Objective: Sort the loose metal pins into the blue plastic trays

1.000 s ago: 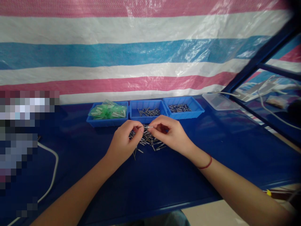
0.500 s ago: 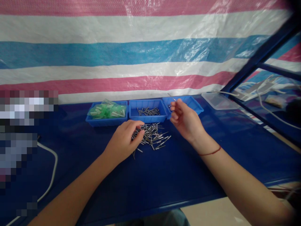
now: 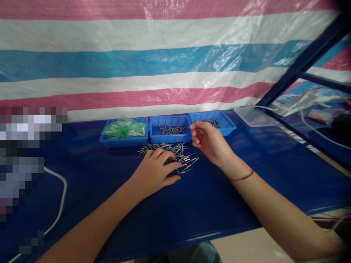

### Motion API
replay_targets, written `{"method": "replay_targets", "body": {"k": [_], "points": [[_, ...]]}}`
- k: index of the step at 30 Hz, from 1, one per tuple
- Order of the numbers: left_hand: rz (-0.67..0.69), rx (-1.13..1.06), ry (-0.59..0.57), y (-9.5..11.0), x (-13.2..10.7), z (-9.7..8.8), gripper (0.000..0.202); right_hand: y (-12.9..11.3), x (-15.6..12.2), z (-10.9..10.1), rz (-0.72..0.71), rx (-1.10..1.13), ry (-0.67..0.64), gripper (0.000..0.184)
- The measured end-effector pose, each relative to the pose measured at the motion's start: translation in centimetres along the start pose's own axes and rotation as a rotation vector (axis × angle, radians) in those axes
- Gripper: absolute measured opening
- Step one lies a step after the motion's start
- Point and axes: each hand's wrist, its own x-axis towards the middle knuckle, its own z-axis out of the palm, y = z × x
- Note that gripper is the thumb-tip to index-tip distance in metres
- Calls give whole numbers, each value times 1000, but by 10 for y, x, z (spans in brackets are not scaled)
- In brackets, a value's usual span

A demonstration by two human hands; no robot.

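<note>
Blind rivets (image 3: 184, 159): loose pile on counter (image 3: 170, 219), before three blue bins (image 3: 170, 138). Left hand (image 3: 152, 170): fingers spread over pile. Right hand (image 3: 210, 140): fingers curled, near rightmost bin (image 3: 229, 128); whether pinching anything, cannot tell.

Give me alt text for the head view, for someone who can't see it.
Left hand spread over loose rivets on a blue table; right hand, fingers curled, in front of the right bin in a row of three. The left bin holds green plastic, the middle bin and right bin small metal parts.
</note>
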Motion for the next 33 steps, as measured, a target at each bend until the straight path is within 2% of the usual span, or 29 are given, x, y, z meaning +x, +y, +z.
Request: {"method": "replay_targets", "body": {"k": [5,12,17,21,24,29,33], "points": [[20,38,24,8,2,6,20,4,-4,4,-126,-225,-21,18],[87,158,65,6,2,12,12,7,-7,6,-158,-350,-55,18],[97,112,111,2,2,5,17,7,-9,8,-175,-443,-108,20],[6,44,135,-2,1,-4,23,6,-11,10,-86,-492,-209,18],[-132,-64,232,-5,1,-8,19,8,-11,9,-70,-535,-252,15],[-440,-375,355,-7,2,-10,16,11,-9,9,-138,-656,-295,17],[-538,-634,442,-8,3,-6,20,13,-14,13,-121,-572,-366,16]]}}
